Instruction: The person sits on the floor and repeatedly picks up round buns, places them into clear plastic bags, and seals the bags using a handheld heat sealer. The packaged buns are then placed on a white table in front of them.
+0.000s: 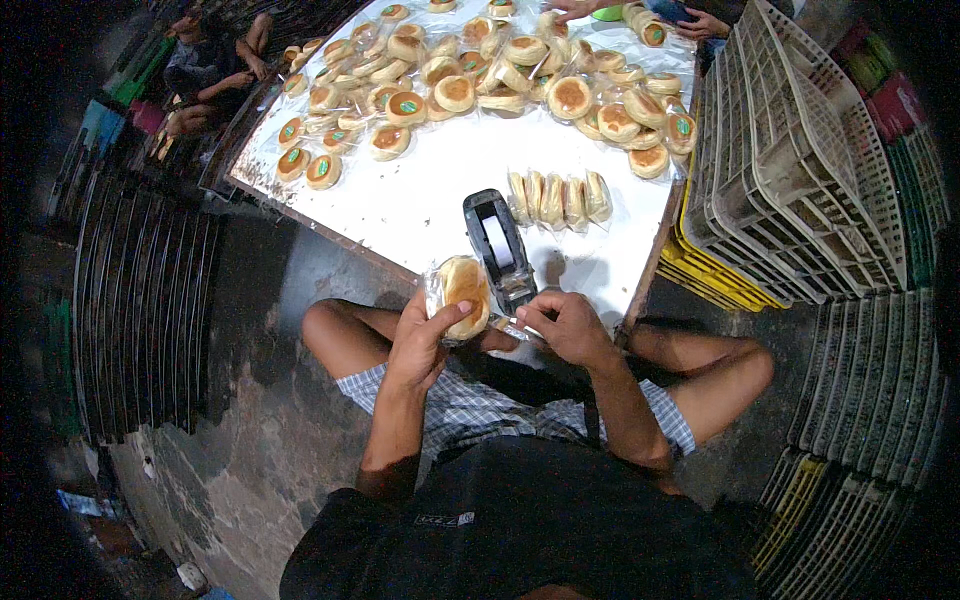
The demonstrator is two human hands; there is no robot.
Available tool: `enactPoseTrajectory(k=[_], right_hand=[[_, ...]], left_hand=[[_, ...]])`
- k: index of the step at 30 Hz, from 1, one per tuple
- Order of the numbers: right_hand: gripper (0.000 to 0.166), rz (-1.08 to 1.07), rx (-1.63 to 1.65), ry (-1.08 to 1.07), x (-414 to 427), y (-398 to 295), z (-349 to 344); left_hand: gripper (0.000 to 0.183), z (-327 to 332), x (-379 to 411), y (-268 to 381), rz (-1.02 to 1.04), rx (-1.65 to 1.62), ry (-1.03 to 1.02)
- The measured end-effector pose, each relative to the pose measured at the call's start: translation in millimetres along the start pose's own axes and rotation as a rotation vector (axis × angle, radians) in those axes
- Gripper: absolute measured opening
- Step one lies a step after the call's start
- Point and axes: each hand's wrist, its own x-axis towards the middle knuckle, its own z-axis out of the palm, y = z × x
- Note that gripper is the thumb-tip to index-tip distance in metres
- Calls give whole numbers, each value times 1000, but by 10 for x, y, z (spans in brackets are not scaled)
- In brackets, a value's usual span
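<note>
My left hand (424, 334) grips a round flat bun in clear plastic wrap (466, 289), thumb across its browned face. Just right of it stands a black tape dispenser (499, 247) with a white roll, at the near part of the white tabletop (375, 210). At the dispenser's near end, my right hand (559, 322) pinches a small strip that looks like tape between thumb and forefinger. Beyond the dispenser, to the right, a row of several wrapped buns (555, 199) stands on edge. A wide heap of wrapped buns (454, 94) covers the far side, some bearing green stickers.
Stacked plastic crates (795, 165) rise at the table's right edge, with yellow ones (720, 274) at their base. Dark stacked trays (142, 315) stand left. A person (217, 75) sits at the far left; another person's hands (701, 26) are at the far edge.
</note>
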Motion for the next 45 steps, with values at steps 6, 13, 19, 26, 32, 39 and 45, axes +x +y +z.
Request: enactPoseTrajectory(k=[6, 13, 19, 26, 32, 39, 45], right_hand=[[29, 23, -231, 62, 43, 499, 90], [30, 75, -616, 14, 195, 368, -17], [28, 81, -749, -164, -60, 600, -217], [33, -263, 65, -254, -334, -947, -563], [51, -54, -336, -134, -17, -662, -509], [64, -526, -143, 25, -23, -233, -354], [45, -133, -3, 541, 286, -66, -542]], left_hand=[[46, 50, -19, 54, -22, 25, 2], [44, 138, -35, 29, -31, 70, -39], [54, 251, -98, 30, 67, 157, -71], [59, 307, -54, -176, 22, 315, -232], [56, 346, -78, -136, 22, 331, -364], [52, 154, 9, -253, -345, -156, -276], [61, 89, 445, -238, 57, 130, 146]])
